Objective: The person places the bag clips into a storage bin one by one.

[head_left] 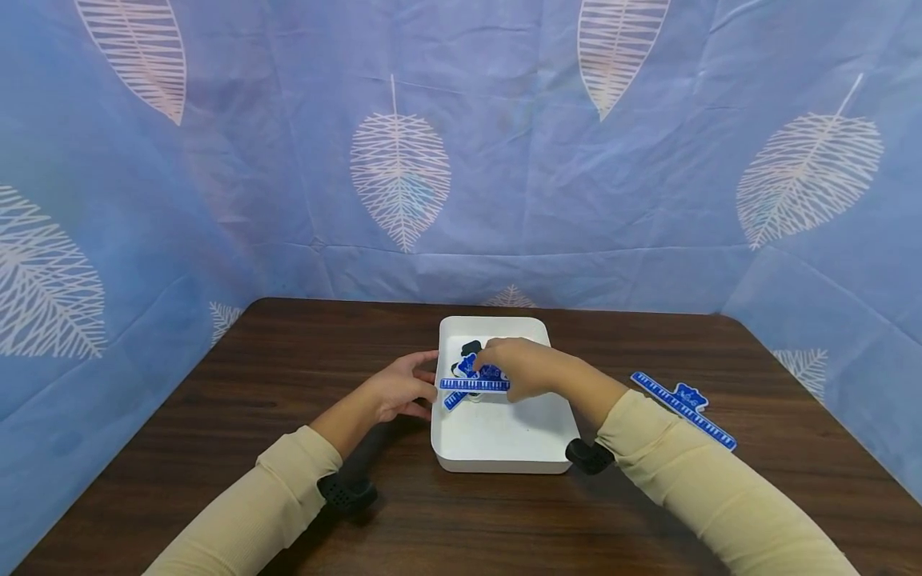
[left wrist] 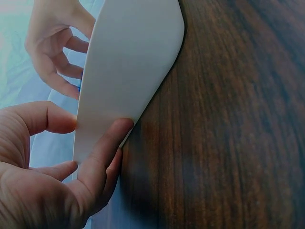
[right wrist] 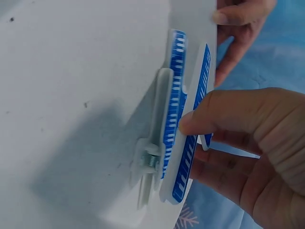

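Note:
In the head view, a white tray (head_left: pixel 504 436) lies on the table. My left hand (head_left: pixel 403 388) touches its left side, fingers spread at the rim and along the outer wall (left wrist: pixel 128 62). Over the tray, my right hand (head_left: pixel 522 368) pinches a blue and white sheet-music clip (head_left: pixel 474 386) printed with piano keys, between thumb and fingers. Beneath it is another piano-key clip (right wrist: pixel 174 95), slanting, with its spring showing in the right wrist view. Dark items (head_left: pixel 471 348) lie behind the clips, partly hidden; their kind is unclear.
A further blue piano-key clip (head_left: pixel 684 410) lies on the dark wooden table (head_left: pixel 346 328), right of the tray and beside my right forearm. A blue cloth (head_left: pixel 497 184) with white leaf prints hangs behind the table and along its sides.

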### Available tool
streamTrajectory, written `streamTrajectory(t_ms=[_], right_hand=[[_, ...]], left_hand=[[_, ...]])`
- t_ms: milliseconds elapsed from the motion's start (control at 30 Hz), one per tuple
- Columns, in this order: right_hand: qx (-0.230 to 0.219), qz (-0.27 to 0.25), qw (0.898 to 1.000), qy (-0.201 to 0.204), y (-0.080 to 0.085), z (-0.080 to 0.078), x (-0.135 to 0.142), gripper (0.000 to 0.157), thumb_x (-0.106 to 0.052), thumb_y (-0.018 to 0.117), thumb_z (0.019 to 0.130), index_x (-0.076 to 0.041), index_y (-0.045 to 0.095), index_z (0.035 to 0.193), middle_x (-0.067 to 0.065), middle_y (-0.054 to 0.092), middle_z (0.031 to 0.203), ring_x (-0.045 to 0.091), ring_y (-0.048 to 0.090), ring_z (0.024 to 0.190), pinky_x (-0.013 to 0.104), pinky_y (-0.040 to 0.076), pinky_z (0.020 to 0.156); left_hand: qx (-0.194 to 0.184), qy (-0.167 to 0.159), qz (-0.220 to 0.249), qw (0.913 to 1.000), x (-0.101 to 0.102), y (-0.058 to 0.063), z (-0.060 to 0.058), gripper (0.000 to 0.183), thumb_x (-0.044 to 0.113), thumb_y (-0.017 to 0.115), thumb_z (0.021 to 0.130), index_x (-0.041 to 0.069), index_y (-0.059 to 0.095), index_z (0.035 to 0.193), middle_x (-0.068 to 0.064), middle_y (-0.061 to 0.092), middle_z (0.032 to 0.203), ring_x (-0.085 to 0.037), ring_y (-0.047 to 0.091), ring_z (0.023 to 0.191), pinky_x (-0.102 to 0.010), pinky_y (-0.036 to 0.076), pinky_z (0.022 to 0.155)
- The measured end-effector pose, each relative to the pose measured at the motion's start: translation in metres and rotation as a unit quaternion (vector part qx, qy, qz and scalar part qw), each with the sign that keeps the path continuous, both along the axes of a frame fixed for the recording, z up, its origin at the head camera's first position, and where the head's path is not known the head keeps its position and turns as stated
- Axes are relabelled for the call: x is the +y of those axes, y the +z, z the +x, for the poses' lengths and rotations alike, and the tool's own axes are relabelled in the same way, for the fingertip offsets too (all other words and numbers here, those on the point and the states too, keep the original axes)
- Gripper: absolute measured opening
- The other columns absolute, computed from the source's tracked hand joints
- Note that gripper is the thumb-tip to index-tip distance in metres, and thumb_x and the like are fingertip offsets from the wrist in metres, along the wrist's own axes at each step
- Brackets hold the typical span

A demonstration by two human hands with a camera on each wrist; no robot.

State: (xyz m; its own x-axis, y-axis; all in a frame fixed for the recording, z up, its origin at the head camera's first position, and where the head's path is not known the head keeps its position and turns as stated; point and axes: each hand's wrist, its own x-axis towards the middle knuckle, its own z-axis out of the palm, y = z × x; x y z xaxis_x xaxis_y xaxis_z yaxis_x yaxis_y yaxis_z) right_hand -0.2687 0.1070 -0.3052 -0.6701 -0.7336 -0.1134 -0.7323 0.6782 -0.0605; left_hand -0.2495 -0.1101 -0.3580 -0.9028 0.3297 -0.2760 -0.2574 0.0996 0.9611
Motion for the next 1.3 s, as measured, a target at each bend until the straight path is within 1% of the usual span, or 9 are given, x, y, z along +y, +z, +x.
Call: streamTrajectory(t_ms=[100,200,400,567,700,800,1067,1300], right_hand=[[-0.009,0.014,1.000,0.008,-0.002,-0.002,-0.002,0.055,-0.010,0.075,0.066,-0.018,0.056,0.117,-0.001,0.053,0.114,0.012,0.048,0.101,0.034,0.037,0.094],[-0.014,0.023,1.000,0.007,-0.003,-0.002,-0.004,0.056,-0.009,0.075,0.066,-0.019,0.055,0.117,-0.001,0.053,0.113,0.012,0.048,0.100,0.035,0.036,0.094],[-0.025,0.028,0.999,-0.001,-0.004,-0.002,-0.006,0.064,-0.010,0.078,0.063,-0.021,0.051,0.120,0.000,0.051,0.113,0.014,0.048,0.096,0.038,0.037,0.094],[-0.023,0.042,0.999,-0.004,-0.006,-0.003,-0.008,0.069,-0.008,0.077,0.063,-0.022,0.048,0.124,0.001,0.049,0.115,0.015,0.048,0.095,0.041,0.038,0.092],[-0.015,0.051,0.999,-0.001,-0.007,-0.004,-0.009,0.067,-0.009,0.077,0.064,-0.022,0.048,0.123,0.001,0.049,0.111,0.014,0.049,0.093,0.039,0.040,0.090],[-0.013,0.053,0.998,0.002,-0.008,-0.004,-0.011,0.065,-0.009,0.077,0.064,-0.021,0.050,0.122,0.000,0.049,0.110,0.014,0.049,0.093,0.040,0.042,0.087],[-0.023,0.052,0.998,0.006,-0.003,0.000,-0.014,0.059,-0.003,0.073,0.067,-0.019,0.052,0.120,0.000,0.052,0.113,0.013,0.051,0.101,0.034,0.038,0.093],[-0.016,0.051,0.998,0.015,0.000,0.001,-0.012,0.055,-0.005,0.073,0.068,-0.018,0.055,0.118,0.000,0.055,0.115,0.015,0.050,0.107,0.035,0.037,0.095]], left_hand=[[-0.001,0.001,-0.001,1.0000,0.000,0.000,-0.001,0.083,-0.011,0.059,0.069,0.014,0.023,0.140,-0.022,0.041,0.118,-0.031,0.059,0.089,-0.045,0.051,0.066],[-0.002,0.001,0.001,1.0000,0.000,0.001,-0.001,0.083,-0.011,0.059,0.069,0.014,0.023,0.140,-0.023,0.040,0.119,-0.032,0.059,0.090,-0.045,0.050,0.066],[-0.007,0.003,-0.001,1.0000,0.001,0.002,-0.003,0.083,-0.012,0.058,0.069,0.015,0.024,0.140,-0.023,0.040,0.120,-0.032,0.059,0.089,-0.045,0.050,0.066],[-0.005,0.002,-0.001,1.0000,0.001,0.002,-0.003,0.082,-0.011,0.058,0.070,0.015,0.023,0.140,-0.024,0.039,0.120,-0.032,0.059,0.089,-0.045,0.051,0.065],[-0.003,-0.001,-0.001,1.0000,0.001,0.001,-0.003,0.083,-0.011,0.059,0.069,0.016,0.024,0.140,-0.024,0.039,0.120,-0.031,0.060,0.088,-0.045,0.051,0.065],[-0.003,0.000,-0.001,1.0000,0.001,0.001,-0.004,0.083,-0.011,0.060,0.069,0.015,0.024,0.139,-0.023,0.039,0.120,-0.031,0.060,0.088,-0.045,0.051,0.065],[-0.004,0.003,-0.007,1.0000,0.002,0.001,-0.002,0.081,-0.010,0.059,0.070,0.014,0.025,0.139,-0.023,0.040,0.119,-0.033,0.057,0.091,-0.045,0.050,0.066],[-0.001,-0.003,0.000,1.0000,0.001,0.001,0.000,0.081,-0.011,0.058,0.070,0.014,0.024,0.139,-0.024,0.039,0.119,-0.034,0.058,0.091,-0.045,0.050,0.066]])
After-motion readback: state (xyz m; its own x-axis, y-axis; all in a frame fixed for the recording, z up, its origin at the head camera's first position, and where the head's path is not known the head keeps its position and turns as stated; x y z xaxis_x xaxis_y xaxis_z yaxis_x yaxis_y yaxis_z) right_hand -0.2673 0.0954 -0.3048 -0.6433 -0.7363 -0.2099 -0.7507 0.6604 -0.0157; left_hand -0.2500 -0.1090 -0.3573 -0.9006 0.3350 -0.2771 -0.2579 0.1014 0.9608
